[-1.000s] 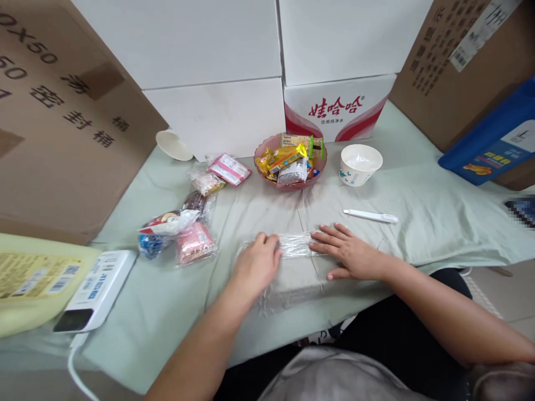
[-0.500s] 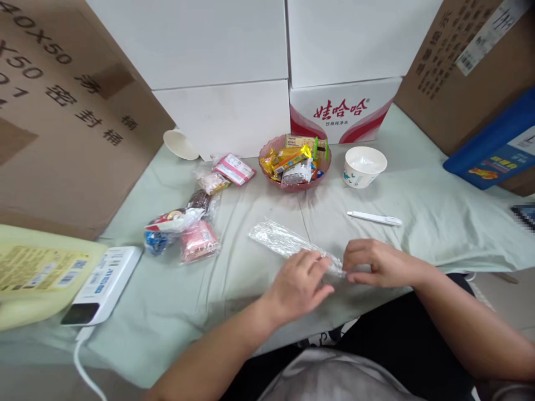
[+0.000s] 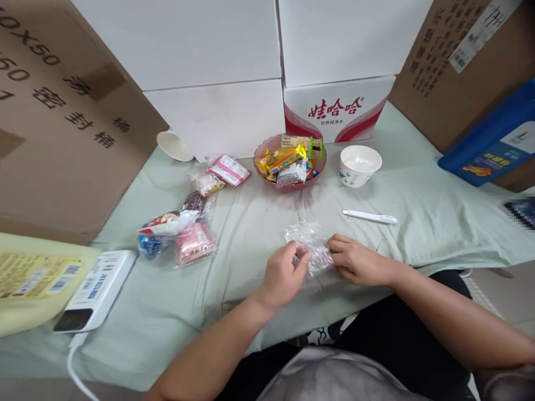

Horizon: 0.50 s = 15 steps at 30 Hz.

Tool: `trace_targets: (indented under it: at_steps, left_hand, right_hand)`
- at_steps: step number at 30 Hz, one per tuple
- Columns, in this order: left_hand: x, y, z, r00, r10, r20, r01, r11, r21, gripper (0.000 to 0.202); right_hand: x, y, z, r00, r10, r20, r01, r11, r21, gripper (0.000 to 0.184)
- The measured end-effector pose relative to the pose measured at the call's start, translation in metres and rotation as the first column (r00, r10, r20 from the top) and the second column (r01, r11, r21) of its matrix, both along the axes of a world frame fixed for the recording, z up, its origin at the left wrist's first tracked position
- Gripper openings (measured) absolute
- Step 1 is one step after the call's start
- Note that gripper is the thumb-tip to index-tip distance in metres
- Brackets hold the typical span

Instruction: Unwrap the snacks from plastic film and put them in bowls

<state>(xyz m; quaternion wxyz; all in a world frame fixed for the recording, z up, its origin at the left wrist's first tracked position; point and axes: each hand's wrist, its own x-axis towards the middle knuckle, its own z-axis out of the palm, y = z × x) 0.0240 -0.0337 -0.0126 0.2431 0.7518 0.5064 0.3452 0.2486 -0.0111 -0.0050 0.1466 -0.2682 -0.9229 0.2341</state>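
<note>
Plastic wrap point(image 3: 308, 240) scrunched into clear wad, lying on green-covered surface point(image 3: 251, 234), smack between both hands. Head view: left hand point(image 3: 281, 277) curled, pinching wad's near-left side; right hand point(image 3: 355, 262) pinching its right edge. White pen point(image 3: 370, 216) just behind right hand, pink snack bowl point(image 3: 288, 187) further back.

Clear plastic wrap point(image 3: 310, 245), crumpled, on green cloth.

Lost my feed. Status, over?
Left hand and right hand both gripping crumpled clear plastic wrap. Wrap bunched over pale green tablecloth. White pen lies beyond, apart.
</note>
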Motion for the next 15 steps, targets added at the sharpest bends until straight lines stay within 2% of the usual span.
trace_targets:
  at_steps: [2, 4, 7, 10, 12, 15]
  left_hand:
    - [-0.006, 0.014, -0.007, 0.986, 0.127, -0.107, -0.127, 0.992, 0.007, 0.008]
    - [-0.008, 0.022, -0.013, 0.968, 0.17, -0.186, -0.172, 0.985, 0.009, 0.005]
    - [-0.008, 0.026, -0.017, 0.954, 0.206, -0.218, -0.207, 0.978, 0.017, 0.032]
    - [-0.007, 0.024, -0.017, 0.955, 0.233, -0.182, -0.233, 0.972, 0.023, 0.062]
    - [-0.007, 0.023, -0.017, 0.963, 0.221, -0.152, -0.221, 0.975, 0.012, 0.069]
    - [-0.009, 0.023, -0.016, 0.964, 0.198, -0.178, -0.195, 0.98, 0.037, 0.06]
  right_hand:
    - [0.0, 0.0, 0.002, 1.0, -0.009, -0.024, 0.008, 1.0, -0.027, 0.035]
    - [0.0, 0.001, 0.003, 0.999, -0.01, -0.04, 0.008, 0.999, -0.046, 0.038]
    - [0.0, 0.001, 0.004, 0.999, -0.014, -0.043, 0.012, 0.999, -0.051, 0.034]
    - [0.0, 0.002, 0.003, 0.999, -0.015, -0.041, 0.013, 0.998, -0.056, 0.023]
    - [0.001, 0.002, 0.003, 0.999, -0.013, -0.043, 0.01, 0.998, -0.062, 0.018]
    - [0.0, 0.002, 0.001, 0.998, -0.023, -0.051, 0.019, 0.998, -0.066, 0.019]
